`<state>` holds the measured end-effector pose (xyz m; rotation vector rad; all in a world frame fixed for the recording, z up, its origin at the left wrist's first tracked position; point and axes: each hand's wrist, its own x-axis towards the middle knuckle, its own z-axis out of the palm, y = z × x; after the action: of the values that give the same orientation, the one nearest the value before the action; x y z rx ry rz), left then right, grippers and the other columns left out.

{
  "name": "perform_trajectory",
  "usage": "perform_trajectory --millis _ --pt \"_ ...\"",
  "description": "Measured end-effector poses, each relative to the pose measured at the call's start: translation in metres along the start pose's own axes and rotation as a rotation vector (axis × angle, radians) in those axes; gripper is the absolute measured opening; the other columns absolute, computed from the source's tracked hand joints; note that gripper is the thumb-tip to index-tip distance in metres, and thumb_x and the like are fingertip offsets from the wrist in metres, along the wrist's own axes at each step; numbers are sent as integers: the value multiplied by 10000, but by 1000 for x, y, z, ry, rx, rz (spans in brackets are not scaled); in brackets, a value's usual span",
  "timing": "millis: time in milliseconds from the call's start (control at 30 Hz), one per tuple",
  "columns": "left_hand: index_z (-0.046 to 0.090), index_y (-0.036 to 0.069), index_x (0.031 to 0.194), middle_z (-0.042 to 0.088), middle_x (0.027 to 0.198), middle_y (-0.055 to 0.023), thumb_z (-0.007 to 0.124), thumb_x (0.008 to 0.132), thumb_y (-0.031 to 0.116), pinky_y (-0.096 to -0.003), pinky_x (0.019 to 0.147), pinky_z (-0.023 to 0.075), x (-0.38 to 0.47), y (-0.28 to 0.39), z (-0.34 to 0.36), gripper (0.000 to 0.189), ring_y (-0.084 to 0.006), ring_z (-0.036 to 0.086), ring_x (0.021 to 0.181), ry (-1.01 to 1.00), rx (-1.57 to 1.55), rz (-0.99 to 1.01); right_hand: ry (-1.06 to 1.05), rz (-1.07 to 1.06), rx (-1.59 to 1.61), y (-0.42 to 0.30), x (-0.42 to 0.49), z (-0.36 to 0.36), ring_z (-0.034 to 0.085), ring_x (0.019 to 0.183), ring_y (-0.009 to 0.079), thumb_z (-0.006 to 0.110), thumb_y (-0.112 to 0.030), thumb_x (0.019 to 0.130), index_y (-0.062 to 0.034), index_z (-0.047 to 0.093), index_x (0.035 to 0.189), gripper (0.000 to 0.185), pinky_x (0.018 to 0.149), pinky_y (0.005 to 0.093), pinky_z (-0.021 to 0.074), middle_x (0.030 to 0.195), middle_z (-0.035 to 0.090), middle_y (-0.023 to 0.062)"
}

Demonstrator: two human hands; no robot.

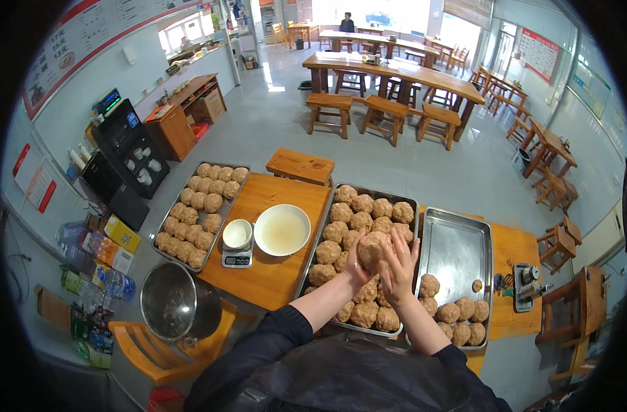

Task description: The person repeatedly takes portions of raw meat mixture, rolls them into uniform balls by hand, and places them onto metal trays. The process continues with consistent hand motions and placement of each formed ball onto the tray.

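Note:
Above the middle metal tray (414,191), my left hand (358,260) cups a large raw meatball (372,251) from the left. My right hand (400,262) lies against the ball's right side, fingers spread. Rows of meatballs (327,252) fill the tray beneath, partly hidden by my hands. The right metal tray (455,247) holds several meatballs (449,313) at its near end and one much smaller ball (476,285). More meatballs sit in the left tray (247,175). Between the trays are a white bowl of cloudy liquid (282,230) and a small bowl (237,234) on a digital scale (237,258).
A large steel pot (169,301) rests on a wooden chair (148,360) at lower left. A small tray with metal containers (525,296) stands on the table's right. Beyond are a stool (300,166), long tables (396,72) and a distant person (347,23).

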<state>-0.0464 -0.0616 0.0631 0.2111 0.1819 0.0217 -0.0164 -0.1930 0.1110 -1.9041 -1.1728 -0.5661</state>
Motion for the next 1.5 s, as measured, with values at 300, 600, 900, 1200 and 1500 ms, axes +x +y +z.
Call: perform_trajectory --millis 300,600,900,1200,1500 --pt "529 155 1438 589 1374 -54 373 1009 665 -460 1061 472 2 -8 18 685 -244 578 1238 -175 -2 -53 407 346 780 24 21 7 531 1316 310 491 -215 1034 9 573 1373 414 1157 487 340 1454 541 174" --pt "518 133 1415 573 1367 -60 565 978 558 -421 1101 472 15 -32 21 612 -198 525 1308 137 55 59 152 -11 101 45 24 15 585 1248 340 569 -167 956 -25 669 1260 350 1108 482 412 1342 618 177" --pt "610 143 1321 696 1184 -74 396 1028 529 -419 1005 552 21 -6 2 530 -277 683 1073 -25 -39 50 -15 -36 -28 8 4 8 450 1404 396 543 -246 968 -56 656 1295 395 1219 576 169 1431 576 171" --pt "621 146 1294 664 1235 -56 462 1016 575 -432 1022 517 3 -9 27 535 -218 632 1133 -77 31 15 288 199 542 27 31 -7 525 1318 356 497 -150 984 -15 607 1343 399 1150 484 363 1394 569 206" --pt "538 141 1385 622 1274 -50 596 989 495 -396 1014 523 7 -32 45 534 -223 572 1239 37 87 73 149 -51 31 46 39 -6 582 1247 322 581 -159 952 -62 717 1162 269 1114 523 411 1295 649 142"
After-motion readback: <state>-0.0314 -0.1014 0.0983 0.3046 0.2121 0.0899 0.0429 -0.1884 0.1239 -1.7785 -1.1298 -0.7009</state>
